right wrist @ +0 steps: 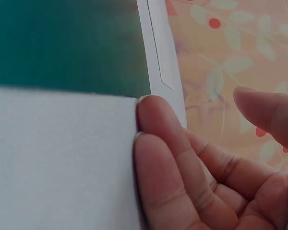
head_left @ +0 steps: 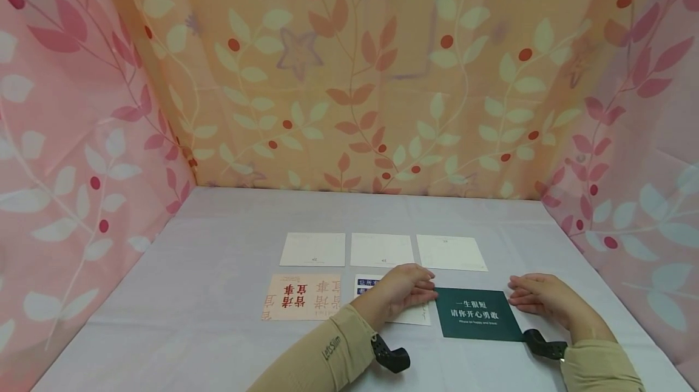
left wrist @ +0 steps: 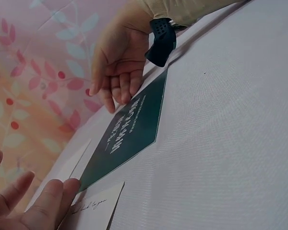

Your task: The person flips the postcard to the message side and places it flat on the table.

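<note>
A dark green card (head_left: 480,331) with white lettering lies flat at the right end of the near row. My left hand (head_left: 398,295) reaches over a white card (head_left: 367,283) with blue print, covering much of it. Its fingertips are right at the green card's left edge, the thumb apart. My right hand (head_left: 546,302) is at the opposite edge, fingers loosely bent. In the right wrist view, two fingertips (right wrist: 156,115) meet the corner of the green card (right wrist: 67,48). Neither hand grips anything.
Left in the near row is a peach card (head_left: 301,298) with red characters. Behind stand three pale cards in a row: left (head_left: 312,249), middle (head_left: 381,249) and right (head_left: 452,252). Leaf-patterned curtains (head_left: 349,76) border the white tabletop (head_left: 191,270) at the back and sides.
</note>
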`<state>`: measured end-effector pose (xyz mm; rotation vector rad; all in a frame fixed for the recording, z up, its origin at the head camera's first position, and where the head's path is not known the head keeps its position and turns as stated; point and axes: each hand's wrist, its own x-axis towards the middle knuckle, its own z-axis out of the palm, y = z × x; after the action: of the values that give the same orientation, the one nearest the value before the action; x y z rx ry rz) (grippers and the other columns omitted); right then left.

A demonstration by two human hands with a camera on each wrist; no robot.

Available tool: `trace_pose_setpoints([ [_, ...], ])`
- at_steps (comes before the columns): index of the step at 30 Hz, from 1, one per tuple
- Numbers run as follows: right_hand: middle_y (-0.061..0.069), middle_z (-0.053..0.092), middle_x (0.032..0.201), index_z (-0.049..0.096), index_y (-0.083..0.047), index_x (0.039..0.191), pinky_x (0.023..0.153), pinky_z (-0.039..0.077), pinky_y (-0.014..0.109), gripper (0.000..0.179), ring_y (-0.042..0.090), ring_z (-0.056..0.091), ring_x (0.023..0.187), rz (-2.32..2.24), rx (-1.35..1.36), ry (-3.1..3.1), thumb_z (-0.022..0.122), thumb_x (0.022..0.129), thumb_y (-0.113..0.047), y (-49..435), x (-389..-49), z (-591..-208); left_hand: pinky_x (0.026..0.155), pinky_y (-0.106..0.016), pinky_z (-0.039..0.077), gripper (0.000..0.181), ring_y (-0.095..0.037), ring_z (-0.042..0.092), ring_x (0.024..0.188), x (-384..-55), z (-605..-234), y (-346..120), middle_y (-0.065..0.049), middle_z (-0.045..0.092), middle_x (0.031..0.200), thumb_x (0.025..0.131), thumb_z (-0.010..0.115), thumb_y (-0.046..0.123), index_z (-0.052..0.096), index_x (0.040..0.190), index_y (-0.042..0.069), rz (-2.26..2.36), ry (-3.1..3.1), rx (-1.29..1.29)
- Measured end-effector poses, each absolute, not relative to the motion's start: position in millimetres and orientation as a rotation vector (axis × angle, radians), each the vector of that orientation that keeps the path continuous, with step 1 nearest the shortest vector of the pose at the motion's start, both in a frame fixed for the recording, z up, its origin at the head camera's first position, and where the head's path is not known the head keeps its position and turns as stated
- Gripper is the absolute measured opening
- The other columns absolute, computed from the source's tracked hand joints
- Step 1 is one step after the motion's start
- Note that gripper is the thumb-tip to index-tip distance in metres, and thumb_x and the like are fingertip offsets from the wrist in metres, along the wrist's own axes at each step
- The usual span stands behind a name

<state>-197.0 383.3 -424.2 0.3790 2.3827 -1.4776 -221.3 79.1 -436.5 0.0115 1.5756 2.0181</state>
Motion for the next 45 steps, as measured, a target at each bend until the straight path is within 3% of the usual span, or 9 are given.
trace_pose_setpoints([
  [12,0.008,0.066,0.085,0.052,0.013,0.112,0.071,0.054,0.030,0.049,0.022,0.065,0.078,-1.492,0.371,2.382,0.051,0.093,-0.032,383.2,-197.1,-425.3,0.067,-0.030,0.054,0.019,-0.024,0.067,0.078,-220.0,-432.8,74.6,-0.015,0.065,0.093,0.088,0.058,0.018,0.062,0.099,0.003,1.936,1.700,0.036],
  [29,0.008,0.066,0.085,0.053,0.012,0.111,0.072,0.054,0.030,0.050,0.022,0.066,0.078,-1.492,0.391,2.371,0.053,0.092,-0.034,384.3,-198.0,-425.2,0.073,-0.036,0.054,0.019,-0.030,0.066,0.079,-219.5,-436.5,78.4,-0.020,0.061,0.098,0.086,0.057,0.010,0.060,0.101,-0.002,2.028,1.555,-0.001],
  [37,0.009,0.067,0.085,0.054,0.012,0.110,0.072,0.054,0.030,0.049,0.022,0.065,0.078,-1.495,0.371,2.381,0.052,0.092,-0.034,383.9,-197.7,-426.6,0.070,-0.031,0.054,0.016,-0.025,0.066,0.077,-220.1,-435.7,76.4,-0.016,0.062,0.094,0.087,0.059,0.017,0.061,0.097,0.005,1.968,1.674,0.005],
  [45,0.009,0.066,0.086,0.054,0.012,0.110,0.072,0.054,0.030,0.047,0.022,0.065,0.078,-1.505,0.368,2.371,0.051,0.093,-0.032,384.4,-197.9,-426.5,0.068,-0.031,0.054,0.014,-0.025,0.067,0.077,-219.3,-435.1,78.5,-0.016,0.063,0.092,0.087,0.058,0.016,0.062,0.095,0.004,1.953,1.684,0.020],
])
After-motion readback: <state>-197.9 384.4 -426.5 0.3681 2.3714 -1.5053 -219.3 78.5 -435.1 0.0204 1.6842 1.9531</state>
